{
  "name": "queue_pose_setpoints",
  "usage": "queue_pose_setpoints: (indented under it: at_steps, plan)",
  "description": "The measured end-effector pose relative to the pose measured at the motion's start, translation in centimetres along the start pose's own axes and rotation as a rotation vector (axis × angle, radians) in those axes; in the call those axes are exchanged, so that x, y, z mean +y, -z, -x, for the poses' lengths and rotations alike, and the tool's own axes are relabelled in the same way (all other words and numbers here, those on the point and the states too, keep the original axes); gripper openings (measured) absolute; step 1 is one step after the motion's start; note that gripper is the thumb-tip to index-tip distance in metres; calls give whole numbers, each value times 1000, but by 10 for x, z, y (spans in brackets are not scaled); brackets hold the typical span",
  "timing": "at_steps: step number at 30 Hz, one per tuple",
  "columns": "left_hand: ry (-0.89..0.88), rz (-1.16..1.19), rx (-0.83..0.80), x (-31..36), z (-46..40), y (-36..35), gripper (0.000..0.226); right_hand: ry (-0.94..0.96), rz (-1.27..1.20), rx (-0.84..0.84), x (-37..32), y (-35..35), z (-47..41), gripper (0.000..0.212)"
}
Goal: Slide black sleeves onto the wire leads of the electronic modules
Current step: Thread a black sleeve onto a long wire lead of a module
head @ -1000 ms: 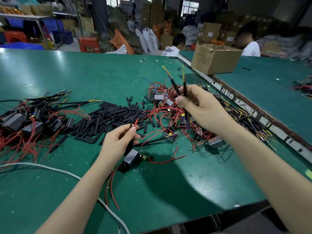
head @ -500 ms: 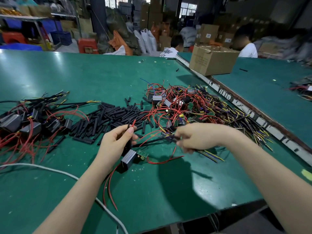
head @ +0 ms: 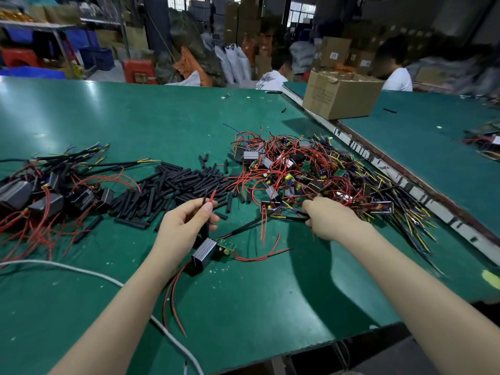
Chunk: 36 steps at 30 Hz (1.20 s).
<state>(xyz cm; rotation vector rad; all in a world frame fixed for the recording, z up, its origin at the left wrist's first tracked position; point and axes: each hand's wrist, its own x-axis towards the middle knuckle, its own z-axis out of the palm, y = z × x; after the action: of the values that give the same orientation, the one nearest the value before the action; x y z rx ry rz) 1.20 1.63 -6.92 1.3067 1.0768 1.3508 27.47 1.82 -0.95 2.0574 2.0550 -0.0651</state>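
My left hand (head: pixel 184 226) pinches a red wire lead (head: pixel 212 196) and a thin black one that stick up past my fingertips. Just below that hand a grey module (head: pixel 204 254) with a green board lies on the mat, its red leads trailing toward me. My right hand (head: pixel 328 220) grips a sleeved lead (head: pixel 243 230) with yellow wire tips at the edge of the tangled module pile (head: pixel 305 171). Loose black sleeves (head: pixel 173 188) lie heaped in the middle. Sleeved modules (head: pixel 46 190) sit at the left.
A white cable (head: pixel 81 272) crosses the green mat (head: pixel 257 307) near the front edge. A cardboard box (head: pixel 341 94) stands at the back right beside a metal divider rail (head: pixel 405 182). Two people sit beyond the table. Yellow and dark wires fan out along the rail.
My right hand came down from holding leads in the air and now grips a sleeved lead low at the pile's near edge. My left hand has stayed in place.
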Motion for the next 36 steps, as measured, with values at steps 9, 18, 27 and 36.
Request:
queue_pose_setpoints:
  at_steps: [9,18,27,36]
  plan:
    - [10,-12,-5,1,0,-1,13,242,-47,19,-28,29,25,21]
    - [61,87,6,10,3,-1,19,379,26,91,-72,12,-7,31]
    - [53,80,30,13,2,-2,19,323,-346,258,-54,42,3,11]
    - [27,-23,-6,10,0,0,6,367,-251,653,-58,27,22,11]
